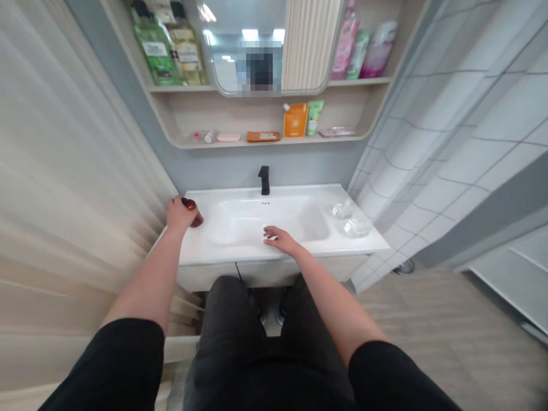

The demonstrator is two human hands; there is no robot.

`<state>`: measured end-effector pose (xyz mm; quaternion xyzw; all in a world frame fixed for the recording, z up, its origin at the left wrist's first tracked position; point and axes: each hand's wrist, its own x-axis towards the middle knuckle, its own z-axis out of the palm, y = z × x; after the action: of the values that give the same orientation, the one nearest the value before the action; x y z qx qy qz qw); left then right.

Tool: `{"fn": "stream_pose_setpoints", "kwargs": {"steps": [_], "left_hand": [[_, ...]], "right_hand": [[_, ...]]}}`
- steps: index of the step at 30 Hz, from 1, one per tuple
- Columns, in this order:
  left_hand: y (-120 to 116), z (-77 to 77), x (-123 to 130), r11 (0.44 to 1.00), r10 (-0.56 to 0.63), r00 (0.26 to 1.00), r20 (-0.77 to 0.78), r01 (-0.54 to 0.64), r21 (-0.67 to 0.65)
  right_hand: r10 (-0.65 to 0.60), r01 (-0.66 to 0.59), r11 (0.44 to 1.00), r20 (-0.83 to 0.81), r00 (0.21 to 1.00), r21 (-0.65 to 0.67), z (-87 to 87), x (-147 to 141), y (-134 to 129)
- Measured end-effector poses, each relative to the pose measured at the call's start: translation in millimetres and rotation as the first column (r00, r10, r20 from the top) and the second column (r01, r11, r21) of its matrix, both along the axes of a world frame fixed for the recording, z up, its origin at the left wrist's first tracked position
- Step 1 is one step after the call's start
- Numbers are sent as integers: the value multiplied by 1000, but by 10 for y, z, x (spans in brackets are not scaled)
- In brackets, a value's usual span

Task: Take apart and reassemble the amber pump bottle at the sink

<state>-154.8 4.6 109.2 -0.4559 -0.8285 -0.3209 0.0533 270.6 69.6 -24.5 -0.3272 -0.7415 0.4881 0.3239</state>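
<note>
My left hand [180,214] is wrapped round a dark red-brown bottle [197,220] with a black top, at the left end of the white sink counter [194,248]. The bottle's lower part shows to the right of my fingers. My right hand [279,238] hovers over the front part of the basin [248,222], its fingers apart and slightly curled, with nothing in them. Behind the basin stands a black faucet [264,181].
Two clear, crumpled-looking items [356,227] lie on the counter's right end. Above the faucet, a wall shelf [214,103] holds bottles, tubes, an orange pouch [295,120] and small packs around a mirror [231,45]. A pale curtain [85,200] hangs at the left.
</note>
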Motion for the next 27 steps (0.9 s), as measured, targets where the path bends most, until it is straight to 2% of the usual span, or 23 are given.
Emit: {"fn": "stream_pose_setpoints", "kwargs": {"steps": [5, 9, 11, 13, 16, 18, 20, 23, 25, 27], "left_hand": [[103, -107, -118, 998, 25, 1000, 14, -24, -51], [-4, -113, -203, 1000, 9, 999, 32, -9, -21], [-190, -157, -222, 999, 33, 999, 28, -33, 26], [-449, -268, -198, 994, 103, 994, 25, -104, 41], [-851, -526, -86, 967, 251, 968, 4, -251, -32], [-1045, -695, -5, 951, 294, 956, -2, -292, -97], [-1153, -814, 38, 944, 288, 957, 29, -279, -174], [-1192, -885, 5, 941, 271, 959, 79, -247, -231], [-1185, -891, -57, 943, 258, 962, 91, -230, -238], [-1179, -891, -123, 942, 246, 965, 86, -218, -254]], "right_hand": [[-20, 20, 1000, 10, 1000, -21, 17, 3, -9], [-13, 13, 1000, 4, 1000, -12, 35, 6, -22], [-7, 7, 1000, -4, 1000, -5, 39, 8, -26], [-7, 7, 1000, -8, 1000, 5, 43, 8, -30], [-43, 43, 999, -7, 999, 13, 64, -2, -46], [-77, 77, 997, 5, 997, 25, 92, -16, -82], [-102, 100, 992, 29, 994, 74, 122, -28, -156], [-143, 131, 965, 41, 989, 226, 146, 10, -346], [-190, 172, 929, 23, 982, 328, 130, 130, -502], [-288, 271, 880, -17, 958, 391, 90, 368, -643]]}}
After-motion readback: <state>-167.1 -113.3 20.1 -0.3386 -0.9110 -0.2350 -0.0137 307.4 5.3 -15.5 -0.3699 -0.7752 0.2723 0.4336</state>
